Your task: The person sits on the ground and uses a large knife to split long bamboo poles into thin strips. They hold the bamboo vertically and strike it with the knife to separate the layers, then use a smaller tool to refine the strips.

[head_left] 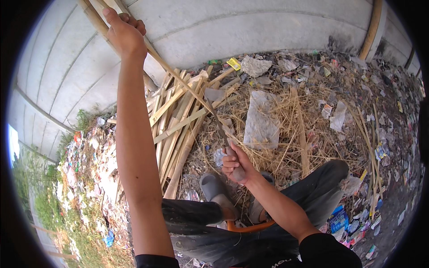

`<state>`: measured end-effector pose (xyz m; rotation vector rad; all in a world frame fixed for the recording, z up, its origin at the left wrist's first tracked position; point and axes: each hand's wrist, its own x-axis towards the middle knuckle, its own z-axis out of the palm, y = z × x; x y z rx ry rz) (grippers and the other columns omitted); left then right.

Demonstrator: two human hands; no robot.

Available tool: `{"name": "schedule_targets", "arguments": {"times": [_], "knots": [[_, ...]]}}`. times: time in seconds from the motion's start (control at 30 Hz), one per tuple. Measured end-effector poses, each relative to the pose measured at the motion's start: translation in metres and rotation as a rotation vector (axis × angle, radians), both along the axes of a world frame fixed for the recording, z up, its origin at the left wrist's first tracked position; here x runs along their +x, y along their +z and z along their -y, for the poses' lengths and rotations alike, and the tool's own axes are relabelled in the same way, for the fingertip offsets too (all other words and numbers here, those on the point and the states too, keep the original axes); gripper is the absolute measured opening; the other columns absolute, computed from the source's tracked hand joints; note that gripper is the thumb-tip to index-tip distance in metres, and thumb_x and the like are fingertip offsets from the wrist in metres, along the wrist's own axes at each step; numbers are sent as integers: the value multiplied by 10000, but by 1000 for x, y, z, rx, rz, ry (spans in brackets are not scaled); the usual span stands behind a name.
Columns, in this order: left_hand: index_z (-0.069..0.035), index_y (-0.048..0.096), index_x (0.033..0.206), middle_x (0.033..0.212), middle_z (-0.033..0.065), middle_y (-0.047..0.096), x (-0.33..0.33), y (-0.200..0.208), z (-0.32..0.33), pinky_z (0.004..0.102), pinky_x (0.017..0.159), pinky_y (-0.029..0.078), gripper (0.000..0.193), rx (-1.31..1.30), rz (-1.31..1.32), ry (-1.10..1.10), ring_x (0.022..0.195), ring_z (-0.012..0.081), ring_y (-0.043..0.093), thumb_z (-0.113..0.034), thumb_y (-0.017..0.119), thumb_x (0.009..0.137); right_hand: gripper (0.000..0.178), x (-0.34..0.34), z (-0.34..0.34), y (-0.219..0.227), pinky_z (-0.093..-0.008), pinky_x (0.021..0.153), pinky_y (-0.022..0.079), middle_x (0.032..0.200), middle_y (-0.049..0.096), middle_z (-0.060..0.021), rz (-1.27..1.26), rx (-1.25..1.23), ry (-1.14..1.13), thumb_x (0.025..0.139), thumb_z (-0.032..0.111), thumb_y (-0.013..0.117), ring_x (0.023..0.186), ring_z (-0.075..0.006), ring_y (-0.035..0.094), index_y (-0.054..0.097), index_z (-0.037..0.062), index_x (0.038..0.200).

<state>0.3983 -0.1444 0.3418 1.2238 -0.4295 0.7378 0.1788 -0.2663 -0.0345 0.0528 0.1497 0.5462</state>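
My left hand (126,35) is raised high at the upper left, its fingers curled around a long, thin bamboo strip (169,68). The strip slants down to the right from the hand. Low in the middle, my right hand (237,164) grips the handle of a long-bladed knife (219,123). Its dark blade points up and left, and the tip lies at the strip's lower end; whether they touch I cannot tell. Beneath the strip, several split bamboo pieces (172,129) lie in a loose pile.
A pale concrete wall (250,27) runs behind, with a bamboo pole (372,31) against it. A flat stone slab (261,123) lies among fibrous shavings (286,147). Litter covers the ground. My legs are bent around an orange seat edge (250,228); a grey clog (214,186) shows.
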Motion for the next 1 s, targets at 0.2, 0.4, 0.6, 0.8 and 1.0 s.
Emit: {"name": "schedule_targets", "arguments": {"times": [0.2,0.4,0.6,0.8,1.0], "knots": [[-136,275,691,637,-12,250,-5,1,1,318,501,257,648,-15,1,5,533,151,252,-680,377,1029,318,3,-15,-96,-285,525,430,647,495,62,-336,-27,-81,1007,440,615,515,-69,496,516,138,1005],[-108,313,739,667,-4,249,-6,-4,-3,318,524,235,628,-10,15,-4,558,154,242,-661,371,1031,327,4,-17,-26,-277,515,422,635,482,60,-135,-182,-56,1005,442,609,512,-73,489,518,128,1015],[-84,356,774,668,-1,278,-13,-6,-19,309,531,221,651,3,5,52,570,149,256,-687,350,1021,312,2,-23,25,-258,505,413,646,487,64,-33,-318,-22,1014,427,597,498,-69,470,529,123,1038],[-77,370,793,654,-1,296,-11,-5,-7,302,520,225,664,-52,-13,-31,558,140,281,-706,372,1006,274,50,-6,-125,-272,502,439,646,477,46,-437,-251,-118,1038,411,557,515,-103,490,518,143,1000],[-71,397,812,670,13,336,-13,-10,-26,289,541,252,659,-58,-31,75,561,144,328,-695,350,1016,292,19,-33,-6,-279,509,442,650,476,33,-186,-380,-15,1026,427,574,516,-108,489,509,143,1011]]}}
